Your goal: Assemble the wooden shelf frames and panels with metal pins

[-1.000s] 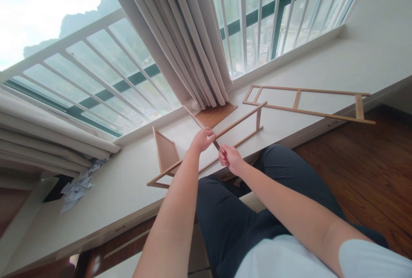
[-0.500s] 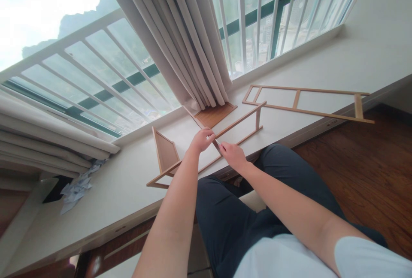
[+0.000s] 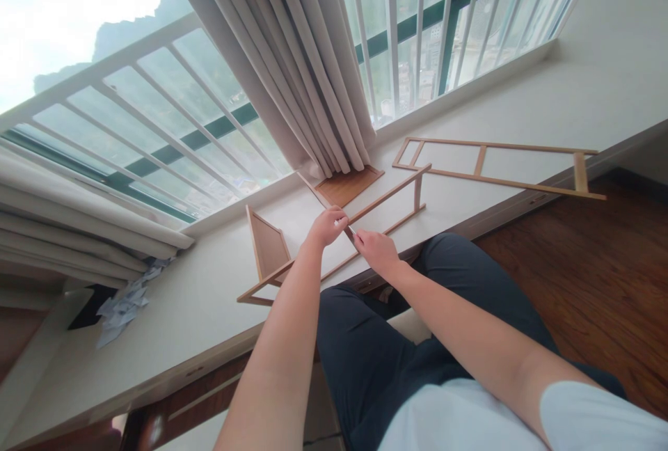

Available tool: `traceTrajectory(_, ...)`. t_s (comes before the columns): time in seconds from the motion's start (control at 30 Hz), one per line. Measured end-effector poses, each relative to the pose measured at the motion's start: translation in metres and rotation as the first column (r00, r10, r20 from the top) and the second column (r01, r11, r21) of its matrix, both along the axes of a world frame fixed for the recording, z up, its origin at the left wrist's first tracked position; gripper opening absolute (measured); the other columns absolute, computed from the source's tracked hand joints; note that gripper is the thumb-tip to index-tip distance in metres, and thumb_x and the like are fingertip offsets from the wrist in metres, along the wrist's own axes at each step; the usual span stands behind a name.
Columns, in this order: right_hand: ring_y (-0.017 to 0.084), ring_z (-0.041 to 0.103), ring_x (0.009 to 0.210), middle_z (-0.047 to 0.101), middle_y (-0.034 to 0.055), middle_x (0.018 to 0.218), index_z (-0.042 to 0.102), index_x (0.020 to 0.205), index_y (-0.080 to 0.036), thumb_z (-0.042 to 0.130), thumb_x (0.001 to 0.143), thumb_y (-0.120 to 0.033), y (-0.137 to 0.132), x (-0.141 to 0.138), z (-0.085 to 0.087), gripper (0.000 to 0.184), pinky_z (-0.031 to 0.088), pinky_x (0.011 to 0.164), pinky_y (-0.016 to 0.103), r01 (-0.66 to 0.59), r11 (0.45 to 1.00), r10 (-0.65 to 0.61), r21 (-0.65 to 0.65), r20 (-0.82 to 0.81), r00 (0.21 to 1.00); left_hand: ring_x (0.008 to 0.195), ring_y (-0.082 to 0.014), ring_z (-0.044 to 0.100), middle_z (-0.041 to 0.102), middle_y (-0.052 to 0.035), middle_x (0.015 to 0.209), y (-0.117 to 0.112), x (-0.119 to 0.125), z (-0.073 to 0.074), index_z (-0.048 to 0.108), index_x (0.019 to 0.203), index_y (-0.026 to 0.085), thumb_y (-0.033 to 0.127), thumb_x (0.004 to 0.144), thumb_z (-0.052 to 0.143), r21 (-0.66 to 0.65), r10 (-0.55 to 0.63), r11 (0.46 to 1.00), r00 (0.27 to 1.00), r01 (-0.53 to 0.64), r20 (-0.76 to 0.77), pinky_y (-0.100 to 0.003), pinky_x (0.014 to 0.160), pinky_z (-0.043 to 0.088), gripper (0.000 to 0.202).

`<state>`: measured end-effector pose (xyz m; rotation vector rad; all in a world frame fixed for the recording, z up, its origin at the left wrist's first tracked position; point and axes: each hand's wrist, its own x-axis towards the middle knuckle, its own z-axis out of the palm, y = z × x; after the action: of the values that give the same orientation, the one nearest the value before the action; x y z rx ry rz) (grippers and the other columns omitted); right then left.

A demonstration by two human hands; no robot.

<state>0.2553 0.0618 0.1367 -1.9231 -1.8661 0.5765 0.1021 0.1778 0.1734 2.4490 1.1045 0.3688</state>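
A light wooden frame (image 3: pixel 389 195) of thin rails stands on edge on the white window ledge (image 3: pixel 209 291), with wooden panels (image 3: pixel 268 249) fitted between its rails. My left hand (image 3: pixel 328 225) is closed around the frame's upper rail near its middle. Just to its right, my right hand (image 3: pixel 376 250) pinches a small thin metal tool (image 3: pixel 353 231) whose tip touches the rail beside my left fingers. Which tool it is I cannot make out.
A second ladder-like wooden frame (image 3: pixel 501 165) lies flat on the ledge to the right. Beige curtains (image 3: pixel 307 68) hang over the barred window behind. Crumpled paper (image 3: pixel 122 306) sits at the ledge's left end. My dark-trousered legs (image 3: pixel 396 339) and wooden floor (image 3: pixel 595 277) are below.
My right hand moved up and left from a closed fist below the rail, bringing the thin tool against the rail beside my left hand. The left hand stayed put.
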Motion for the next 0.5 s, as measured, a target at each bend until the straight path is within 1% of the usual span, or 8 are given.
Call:
traceTrajectory(0.1, 0.021, 0.065, 0.078, 0.075, 0.0114, 0.090, 0.070, 0.102, -0.022, 0.040, 0.109, -0.038, 0.0014, -0.0009, -0.0026, 0.034, 0.031, 0.066, 0.030, 0.002, 1.000, -0.002, 0.002, -0.028, 1.000, 0.090, -0.0184, 0.062, 0.067, -0.0058, 0.092, -0.0009, 0.0004, 0.0011, 0.070, 0.071, 0.018, 0.023, 0.091, 0.050, -0.004, 0.001, 1.000, 1.000, -0.001, -0.001, -0.030, 0.086, 0.050, 0.028)
traceTrajectory(0.23, 0.022, 0.063, 0.076, 0.073, 0.0109, 0.085, 0.070, 0.100, -0.022, 0.039, 0.109, -0.038, 0.0029, -0.0024, -0.0050, 0.036, 0.029, 0.066, 0.030, 0.012, 1.000, -0.013, -0.013, -0.080, 0.997, 0.089, -0.0183, 0.062, 0.067, -0.0058, 0.093, -0.0005, -0.0002, 0.0005, 0.071, 0.072, 0.018, 0.024, 0.091, 0.050, 0.002, 0.004, 1.000, 1.000, -0.004, -0.002, -0.029, 0.086, 0.050, 0.028)
traceTrajectory(0.4, 0.021, 0.060, 0.076, 0.071, 0.0097, 0.084, 0.070, 0.094, -0.021, 0.038, 0.109, -0.038, 0.0040, -0.0040, -0.0037, 0.039, 0.028, 0.066, 0.031, 0.045, 0.997, -0.055, -0.056, -0.195, 0.979, 0.088, -0.0178, 0.062, 0.067, -0.0055, 0.092, 0.0014, -0.0010, -0.0022, 0.071, 0.073, 0.018, 0.024, 0.091, 0.050, 0.014, -0.007, 1.000, 1.000, 0.007, 0.000, -0.029, 0.087, 0.050, 0.028)
traceTrajectory(0.5, 0.020, 0.057, 0.075, 0.070, 0.0077, 0.080, 0.068, 0.087, -0.021, 0.038, 0.107, -0.036, 0.0049, -0.0049, -0.0046, 0.039, 0.027, 0.065, 0.030, 0.070, 0.995, -0.087, -0.070, -0.287, 0.954, 0.089, -0.0183, 0.062, 0.067, -0.0056, 0.092, 0.0013, -0.0005, -0.0025, 0.071, 0.072, 0.018, 0.024, 0.091, 0.050, 0.019, -0.007, 1.000, 1.000, 0.007, -0.007, -0.030, 0.088, 0.050, 0.029)
